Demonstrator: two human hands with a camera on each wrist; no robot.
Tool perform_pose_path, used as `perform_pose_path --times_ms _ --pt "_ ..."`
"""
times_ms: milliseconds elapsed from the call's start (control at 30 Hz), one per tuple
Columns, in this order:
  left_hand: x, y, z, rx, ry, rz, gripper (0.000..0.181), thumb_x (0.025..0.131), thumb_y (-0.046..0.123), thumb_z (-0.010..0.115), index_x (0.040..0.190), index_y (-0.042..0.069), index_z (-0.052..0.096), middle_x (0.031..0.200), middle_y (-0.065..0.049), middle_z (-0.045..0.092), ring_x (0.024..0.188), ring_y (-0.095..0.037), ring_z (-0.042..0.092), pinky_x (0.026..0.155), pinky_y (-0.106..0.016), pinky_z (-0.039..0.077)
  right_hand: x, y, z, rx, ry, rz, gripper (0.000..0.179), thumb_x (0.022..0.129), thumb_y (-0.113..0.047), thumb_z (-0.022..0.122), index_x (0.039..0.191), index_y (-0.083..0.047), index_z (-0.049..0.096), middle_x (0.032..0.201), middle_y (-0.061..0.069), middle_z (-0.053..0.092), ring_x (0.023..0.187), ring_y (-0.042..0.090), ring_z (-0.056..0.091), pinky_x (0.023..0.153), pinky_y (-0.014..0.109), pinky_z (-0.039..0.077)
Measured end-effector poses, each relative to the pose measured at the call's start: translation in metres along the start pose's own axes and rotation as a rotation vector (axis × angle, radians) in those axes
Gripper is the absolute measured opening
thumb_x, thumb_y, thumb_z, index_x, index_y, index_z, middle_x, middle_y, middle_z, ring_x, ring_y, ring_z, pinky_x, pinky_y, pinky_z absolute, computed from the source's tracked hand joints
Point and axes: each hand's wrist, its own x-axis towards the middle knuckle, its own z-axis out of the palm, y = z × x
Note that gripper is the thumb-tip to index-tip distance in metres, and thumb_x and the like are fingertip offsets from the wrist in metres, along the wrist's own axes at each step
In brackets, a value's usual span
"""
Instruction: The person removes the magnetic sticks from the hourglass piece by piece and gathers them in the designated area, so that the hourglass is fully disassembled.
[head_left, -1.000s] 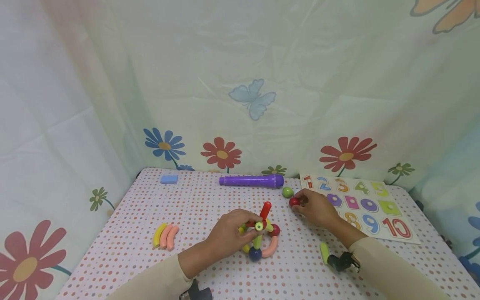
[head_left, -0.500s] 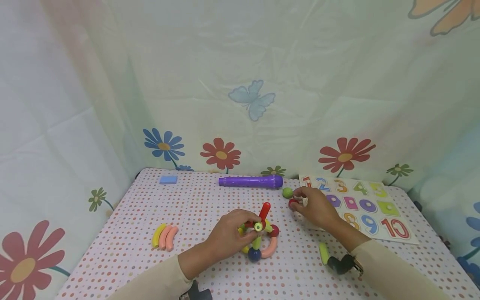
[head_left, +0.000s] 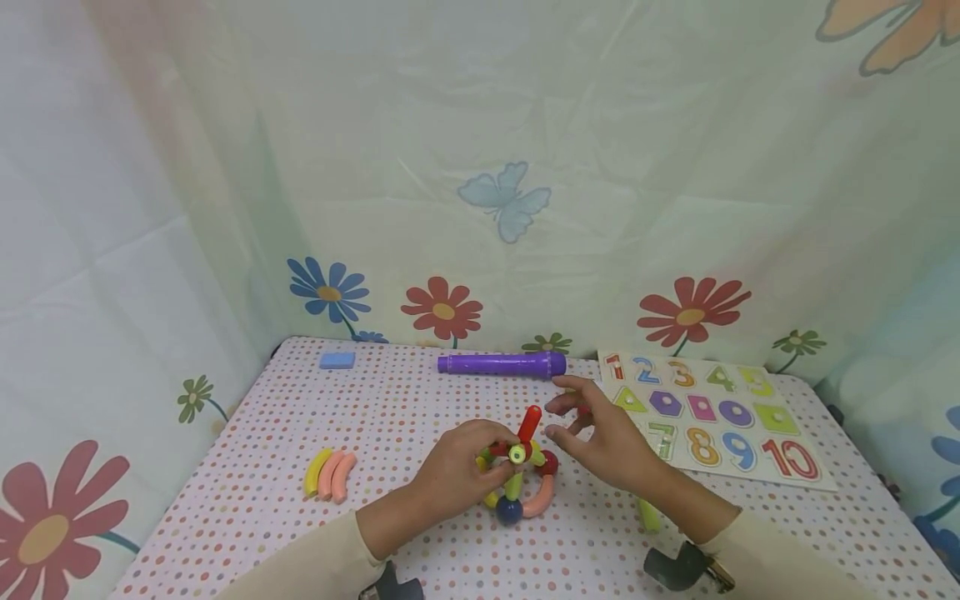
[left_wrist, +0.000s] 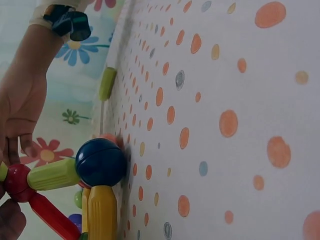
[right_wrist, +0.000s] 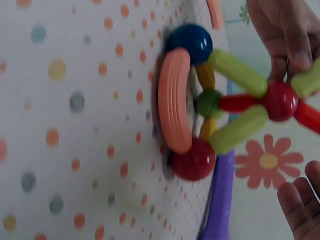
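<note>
A construction of magnetic sticks and balls (head_left: 513,483) stands on the table. Its base joins a blue ball (right_wrist: 191,44), a red ball (right_wrist: 194,159) and a green ball (right_wrist: 208,103) with a curved pink stick (right_wrist: 174,100) and yellow sticks. Green and red sticks slope up to a top red ball (right_wrist: 280,100), from which a red stick (head_left: 530,422) and a green one jut. My left hand (head_left: 459,467) grips this top joint. Just right of the construction hovers my right hand (head_left: 607,435), fingers apart and holding nothing. A loose red ball (head_left: 583,411) shows partly behind its fingers.
Yellow and pink curved sticks (head_left: 330,475) lie at left, a blue block (head_left: 337,360) at back left. A purple toy microphone (head_left: 501,364) lies at the back, a number board (head_left: 720,421) at right. A green stick (head_left: 648,515) lies below my right wrist. A loose green ball (left_wrist: 78,199) shows in the left wrist view.
My right hand has left the loose red ball and come left and nearer, beside the construction, its fingers spreading. My left hand keeps its grip in the same place.
</note>
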Motion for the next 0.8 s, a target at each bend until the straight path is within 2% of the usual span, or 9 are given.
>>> perform_pose_path --times_ms 133,233,367,500,667,800 --pt "0.0 0.0 0.0 -0.012 -0.005 -0.01 0.024 0.09 0.011 0.08 0.112 0.015 0.071 0.115 0.005 0.07 0.108 -0.008 0.064 0.092 -0.027 0.054 -0.005 -0.008 0.011 0.055 -0.001 -0.058 0.071 0.088 -0.002 0.079 0.147 -0.013 0.04 0.115 0.003 0.071 0.095 0.021 0.069 0.075 0.029 0.058" --pt "0.001 0.001 -0.001 -0.016 -0.013 -0.015 0.023 0.09 0.011 0.079 0.112 0.016 0.071 0.115 0.006 0.07 0.108 -0.008 0.064 0.093 -0.026 0.053 -0.008 -0.012 0.018 0.076 -0.008 -0.058 0.067 0.09 -0.002 0.077 0.146 -0.014 0.041 0.116 0.004 0.071 0.098 0.021 0.069 0.077 0.029 0.058" --pt "0.001 -0.001 0.0 -0.006 -0.02 -0.015 0.023 0.091 0.012 0.078 0.112 0.017 0.071 0.115 0.007 0.07 0.107 -0.007 0.063 0.093 -0.026 0.053 -0.01 -0.014 0.024 0.101 -0.034 -0.011 0.061 0.092 -0.003 0.076 0.142 -0.016 0.043 0.114 0.005 0.072 0.089 0.014 0.068 0.074 0.028 0.059" --pt "0.002 -0.002 0.001 0.01 -0.021 -0.012 0.023 0.091 0.011 0.077 0.112 0.018 0.071 0.115 0.008 0.07 0.107 -0.004 0.062 0.093 -0.026 0.053 -0.011 -0.015 0.027 0.118 -0.045 0.022 0.06 0.092 -0.002 0.075 0.14 -0.019 0.044 0.111 0.006 0.073 0.081 0.015 0.067 0.069 0.028 0.059" --pt "0.002 -0.001 0.001 0.016 -0.019 -0.007 0.023 0.091 0.01 0.077 0.111 0.018 0.071 0.114 0.008 0.07 0.106 -0.006 0.063 0.093 -0.025 0.053 -0.01 -0.013 0.029 0.124 -0.045 0.019 0.061 0.092 0.0 0.075 0.14 -0.019 0.042 0.108 0.006 0.073 0.078 0.015 0.067 0.063 0.027 0.058" --pt "0.002 -0.001 0.0 0.013 -0.017 -0.002 0.023 0.091 0.01 0.076 0.111 0.017 0.071 0.113 0.008 0.07 0.105 -0.008 0.064 0.092 -0.025 0.053 -0.009 -0.012 0.03 0.107 -0.034 0.0 0.063 0.09 0.001 0.076 0.14 -0.018 0.042 0.103 0.002 0.073 0.076 0.014 0.065 0.064 0.028 0.058"
